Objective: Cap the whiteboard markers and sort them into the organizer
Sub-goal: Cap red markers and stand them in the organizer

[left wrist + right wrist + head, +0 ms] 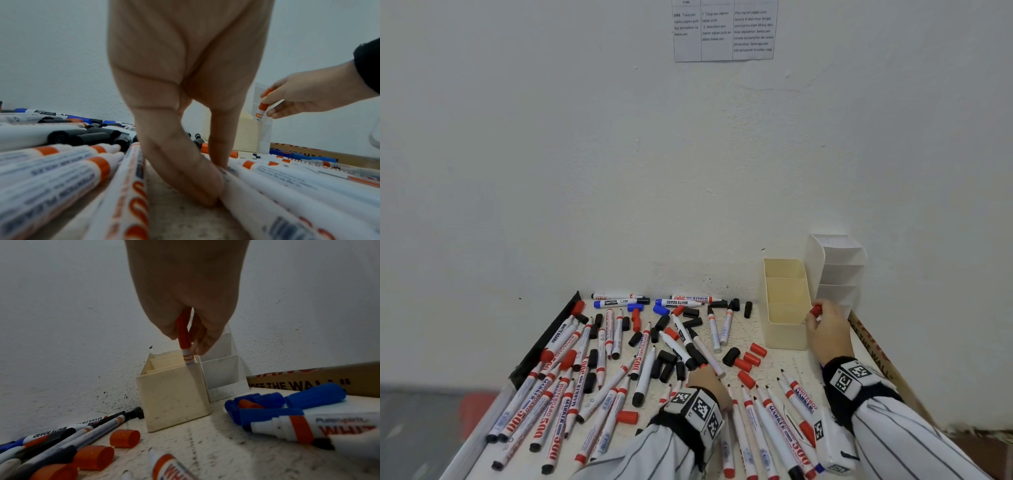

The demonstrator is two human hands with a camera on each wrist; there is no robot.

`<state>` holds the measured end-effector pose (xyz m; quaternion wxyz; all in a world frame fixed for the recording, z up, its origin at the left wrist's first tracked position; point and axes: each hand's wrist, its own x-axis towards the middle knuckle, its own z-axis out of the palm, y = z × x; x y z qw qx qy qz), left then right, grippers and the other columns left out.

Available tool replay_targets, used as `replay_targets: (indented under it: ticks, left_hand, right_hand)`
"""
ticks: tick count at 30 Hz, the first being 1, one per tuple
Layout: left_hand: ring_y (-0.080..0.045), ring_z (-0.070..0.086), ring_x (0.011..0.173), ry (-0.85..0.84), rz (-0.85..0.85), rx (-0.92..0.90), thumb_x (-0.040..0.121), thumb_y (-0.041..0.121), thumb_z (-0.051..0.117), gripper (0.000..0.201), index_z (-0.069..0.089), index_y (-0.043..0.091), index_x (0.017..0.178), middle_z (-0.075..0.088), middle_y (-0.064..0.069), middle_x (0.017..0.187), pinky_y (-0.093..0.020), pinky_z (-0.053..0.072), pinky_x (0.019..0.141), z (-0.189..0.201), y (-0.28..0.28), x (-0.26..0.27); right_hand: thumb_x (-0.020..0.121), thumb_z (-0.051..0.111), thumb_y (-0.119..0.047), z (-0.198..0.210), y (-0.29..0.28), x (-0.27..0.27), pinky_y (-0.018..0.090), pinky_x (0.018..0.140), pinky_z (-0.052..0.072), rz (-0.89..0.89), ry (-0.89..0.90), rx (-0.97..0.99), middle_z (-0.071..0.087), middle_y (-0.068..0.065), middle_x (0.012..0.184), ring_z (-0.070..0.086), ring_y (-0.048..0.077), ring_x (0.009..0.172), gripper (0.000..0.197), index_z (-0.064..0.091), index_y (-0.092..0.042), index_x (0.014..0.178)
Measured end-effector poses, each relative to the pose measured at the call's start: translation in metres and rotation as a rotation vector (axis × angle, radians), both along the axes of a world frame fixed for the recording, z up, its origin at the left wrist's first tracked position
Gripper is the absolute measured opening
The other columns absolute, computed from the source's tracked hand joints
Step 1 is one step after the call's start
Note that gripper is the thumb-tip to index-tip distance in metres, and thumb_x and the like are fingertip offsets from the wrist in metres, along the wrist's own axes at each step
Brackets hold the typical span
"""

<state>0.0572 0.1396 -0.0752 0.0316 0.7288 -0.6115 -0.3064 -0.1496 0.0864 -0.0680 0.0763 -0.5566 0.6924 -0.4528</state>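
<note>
Red-capped white whiteboard marker (185, 344) upright, cap up, barrel end down inside the cream plastic organizer (174, 402) at its right wall; right hand (185, 305) above, fingertips pinching the cap. Left hand (185, 81), well left of the organizer, thumb and finger pinching an uncapped white marker (257, 211) lying flat on the table.

My right hand (827, 329) reaches forward with the wrist raised, thumb and fingertips (202, 348) closed in a pinch grip on the red cap end of a whiteboard marker (185, 344) that hangs nearly upright below them. My left hand (707, 380) is low and close in, palm down, its thumb and forefinger (219, 149) stretched down and meeting at the tips on a marker barrel (257, 204) lying on the counter (176, 216). Both forearms wear striped sleeves (904, 438) with black wristbands (859, 378).
</note>
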Motion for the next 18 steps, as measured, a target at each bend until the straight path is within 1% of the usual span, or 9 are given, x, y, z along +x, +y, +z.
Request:
replay_targets:
  ticks: [4, 6, 9, 11, 12, 14, 15, 16, 18]
  left_hand:
    - [-0.019, 0.048, 0.124, 0.012, 0.038, -0.013, 0.09, 0.024, 0.058, 0.049, 0.04, 0.006, 0.132, 0.044, -0.009, 0.135, -0.025, 0.043, 0.101, 0.0, 0.001, 0.001]
    - [-0.018, 0.05, 0.121, 0.041, 0.055, -0.028, 0.09, 0.025, 0.059, 0.049, 0.041, 0.007, 0.131, 0.046, -0.008, 0.134, -0.023, 0.044, 0.097, -0.001, 0.002, 0.0]
    - [-0.016, 0.053, 0.117, 0.086, 0.086, -0.038, 0.087, 0.029, 0.063, 0.049, 0.045, 0.01, 0.128, 0.049, -0.006, 0.13, -0.021, 0.046, 0.091, -0.003, 0.004, 0.0]
    - [-0.015, 0.056, 0.111, 0.132, 0.109, -0.038, 0.086, 0.029, 0.063, 0.043, 0.05, 0.01, 0.122, 0.054, -0.005, 0.121, -0.02, 0.047, 0.087, 0.0, 0.004, 0.001]
    - [-0.014, 0.057, 0.104, 0.164, 0.125, -0.038, 0.086, 0.029, 0.062, 0.035, 0.052, 0.011, 0.114, 0.056, -0.003, 0.111, -0.02, 0.048, 0.083, 0.002, 0.003, 0.001]
    - [-0.013, 0.056, 0.084, 0.272, 0.148, -0.067, 0.086, 0.028, 0.062, 0.018, 0.051, 0.015, 0.088, 0.051, 0.002, 0.085, -0.021, 0.049, 0.073, 0.005, 0.0, 0.002]
    - [-0.012, 0.055, 0.075, 0.319, 0.157, -0.091, 0.087, 0.028, 0.061, 0.02, 0.047, 0.017, 0.078, 0.048, 0.003, 0.078, -0.021, 0.049, 0.067, 0.007, 0.0, 0.003]
    - [-0.01, 0.053, 0.07, 0.361, 0.172, -0.116, 0.087, 0.028, 0.06, 0.022, 0.045, 0.018, 0.075, 0.048, 0.003, 0.076, -0.019, 0.047, 0.062, 0.012, 0.0, 0.003]
    - [-0.011, 0.058, 0.077, 0.425, 0.192, -0.176, 0.088, 0.027, 0.059, 0.014, 0.049, 0.018, 0.084, 0.058, 0.001, 0.088, -0.019, 0.047, 0.064, 0.016, -0.002, 0.005]
  right_hand:
    - [0.089, 0.052, -0.002, 0.0, 0.0, 0.002, 0.03, 0.081, 0.04, -0.019, -0.01, 0.015, 0.055, 0.022, 0.112, 0.055, 0.032, 0.098, 0.029, 0.052, 0.003, 0.118]
    - [0.088, 0.053, -0.003, 0.003, 0.002, 0.005, 0.03, 0.081, 0.04, -0.032, -0.014, 0.016, 0.053, 0.022, 0.115, 0.053, 0.033, 0.099, 0.033, 0.049, 0.003, 0.12]
    - [0.085, 0.057, -0.005, 0.008, 0.008, 0.011, 0.037, 0.088, 0.041, -0.086, 0.011, -0.004, 0.045, 0.022, 0.121, 0.048, 0.035, 0.106, 0.04, 0.047, 0.002, 0.123]
    - [0.083, 0.061, -0.01, 0.013, 0.012, 0.015, 0.039, 0.088, 0.042, -0.166, 0.07, -0.029, 0.044, 0.021, 0.119, 0.047, 0.034, 0.106, 0.041, 0.049, -0.001, 0.12]
    - [0.082, 0.062, -0.011, 0.015, 0.015, 0.018, 0.039, 0.085, 0.043, -0.201, 0.094, -0.056, 0.045, 0.021, 0.117, 0.047, 0.033, 0.102, 0.039, 0.05, -0.001, 0.118]
    - [0.081, 0.063, -0.009, 0.019, 0.019, 0.026, 0.036, 0.074, 0.046, -0.22, 0.105, -0.152, 0.047, 0.02, 0.11, 0.051, 0.029, 0.089, 0.033, 0.053, 0.0, 0.111]
    - [0.081, 0.062, -0.007, 0.02, 0.022, 0.031, 0.031, 0.065, 0.046, -0.199, 0.111, -0.204, 0.049, 0.019, 0.106, 0.051, 0.025, 0.079, 0.028, 0.054, 0.001, 0.107]
    - [0.082, 0.061, -0.006, 0.02, 0.025, 0.036, 0.026, 0.057, 0.042, -0.156, 0.126, -0.236, 0.05, 0.016, 0.102, 0.05, 0.02, 0.07, 0.022, 0.055, 0.0, 0.102]
    - [0.086, 0.058, -0.008, 0.019, 0.029, 0.046, 0.02, 0.052, 0.038, -0.009, 0.158, -0.195, 0.054, 0.006, 0.091, 0.049, 0.014, 0.061, 0.007, 0.056, -0.006, 0.092]
